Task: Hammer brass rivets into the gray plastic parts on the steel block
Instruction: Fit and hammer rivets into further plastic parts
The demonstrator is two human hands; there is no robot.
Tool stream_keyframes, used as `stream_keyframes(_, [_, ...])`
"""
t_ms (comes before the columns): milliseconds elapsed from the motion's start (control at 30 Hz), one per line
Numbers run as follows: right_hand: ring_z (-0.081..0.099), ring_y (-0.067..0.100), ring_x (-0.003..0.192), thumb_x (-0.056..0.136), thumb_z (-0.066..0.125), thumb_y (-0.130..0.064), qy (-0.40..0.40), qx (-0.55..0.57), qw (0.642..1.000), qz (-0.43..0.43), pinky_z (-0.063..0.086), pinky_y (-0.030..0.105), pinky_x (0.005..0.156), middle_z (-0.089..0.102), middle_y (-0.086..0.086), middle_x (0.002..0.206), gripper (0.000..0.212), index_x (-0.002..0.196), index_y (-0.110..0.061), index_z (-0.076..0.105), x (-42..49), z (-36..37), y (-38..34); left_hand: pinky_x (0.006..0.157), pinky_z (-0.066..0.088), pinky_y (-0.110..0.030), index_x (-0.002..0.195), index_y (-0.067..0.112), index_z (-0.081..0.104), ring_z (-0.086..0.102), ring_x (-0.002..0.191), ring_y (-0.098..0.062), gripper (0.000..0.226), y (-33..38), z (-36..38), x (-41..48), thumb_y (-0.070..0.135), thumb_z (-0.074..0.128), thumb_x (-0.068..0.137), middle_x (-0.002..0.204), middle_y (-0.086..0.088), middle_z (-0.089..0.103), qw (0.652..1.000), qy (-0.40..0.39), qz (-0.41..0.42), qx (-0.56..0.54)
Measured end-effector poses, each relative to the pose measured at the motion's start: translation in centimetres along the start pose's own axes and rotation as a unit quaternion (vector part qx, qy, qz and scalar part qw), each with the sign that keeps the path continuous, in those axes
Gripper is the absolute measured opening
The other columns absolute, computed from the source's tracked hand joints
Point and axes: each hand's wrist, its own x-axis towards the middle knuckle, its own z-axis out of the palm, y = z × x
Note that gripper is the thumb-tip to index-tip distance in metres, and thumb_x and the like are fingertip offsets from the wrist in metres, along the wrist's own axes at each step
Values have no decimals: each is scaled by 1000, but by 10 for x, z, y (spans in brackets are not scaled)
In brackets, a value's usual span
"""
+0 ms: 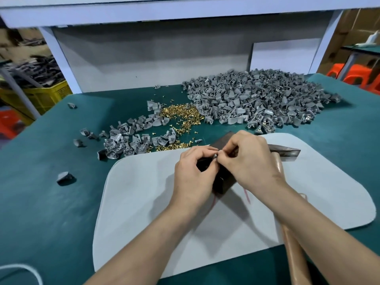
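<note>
A workbench with a green table (41,202) stands in front of a gray back panel (144,58), with a yellow crate (47,95) off to the left and orange stools (353,77) off to the right. A white pad (144,223) covers the near middle of the table. Behind it to the right lies a big heap of gray parts (257,99), and a smaller heap (131,138) lies to the left, touching the pad's far edge. Brass rivets (181,115) are scattered between the two heaps. A hammer (292,243) lies on the pad under the right forearm, its head beside the steel block (224,186), which sits on the pad's far part, mostly hidden by the hands. The left hand (195,171) and the right hand (246,161) meet over the block, fingers curled, thumb and forefingers of both pinching one small gray part (215,156) between them. Whether a rivet is in it is too small to tell
</note>
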Motion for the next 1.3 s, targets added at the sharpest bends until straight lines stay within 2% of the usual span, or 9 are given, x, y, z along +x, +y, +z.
stream_keyframes(167, [47,6,62,78,70,-18,21,25,999,7,32,2,57,57,-4,74,10,70,-12,70,-3,-1,4,94,47,-45,82,24,72,62,102,-18,12,8,-4,-1,16,64,78,93,7,70,998,-17,33,58])
stream_keyframes(233, [51,4,59,76,71,-16,23,101,994,35,34,5,57,60,-5,68,10,66,-15,69,-3,-1,8,96,47,-43,90,28,70,61,103,-15,20,11,-6,-1,10,66,84,97,7,70,998,-17,29,62])
stream_keyframes(333, [55,9,52,78,71,-11,6,264,961,86,43,23,59,62,-2,55,19,61,-18,68,1,-2,18,100,46,-39,106,29,67,61,108,-11,32,17,-7,-4,5,66,85,105,6,70,999,-31,15,30])
stream_keyframes(433, [54,7,49,81,69,-6,-34,388,915,109,44,19,56,62,0,52,21,60,-12,70,2,-4,22,101,45,-38,112,29,65,59,113,-15,38,19,-8,-6,4,68,84,108,5,69,997,-55,42,30])
stream_keyframes(533, [55,9,50,81,66,-1,-77,466,874,117,47,16,56,62,3,53,25,58,-8,71,2,-2,22,95,45,-22,111,28,67,60,107,-7,37,17,-10,-4,4,70,83,105,5,69,997,-41,59,32])
stream_keyframes(733, [59,10,51,81,63,7,-95,509,848,114,51,16,57,64,4,56,27,59,-8,71,3,-4,21,87,44,-11,110,29,67,62,98,1,37,17,-10,-5,3,70,83,98,15,70,996,-43,76,21])
stream_keyframes(1067, [63,9,53,79,63,8,-103,448,884,84,53,16,59,64,-1,57,30,59,-13,69,1,-6,20,88,46,-13,108,38,66,66,97,-2,39,16,-10,-3,8,71,83,100,18,72,997,-39,67,-2])
stream_keyframes(1200, [64,9,53,80,63,9,-99,417,901,68,53,16,59,66,-1,61,25,67,-12,68,0,-7,18,98,47,-29,110,37,66,66,98,-5,39,17,-10,-4,8,71,83,103,12,72,997,-35,64,10])
stream_keyframes(1300, [63,9,52,79,64,9,-93,382,918,53,51,15,57,64,5,66,20,68,-8,66,0,-8,17,110,36,-50,105,40,66,67,90,-2,39,19,-9,-5,9,72,82,95,18,72,997,-32,73,23])
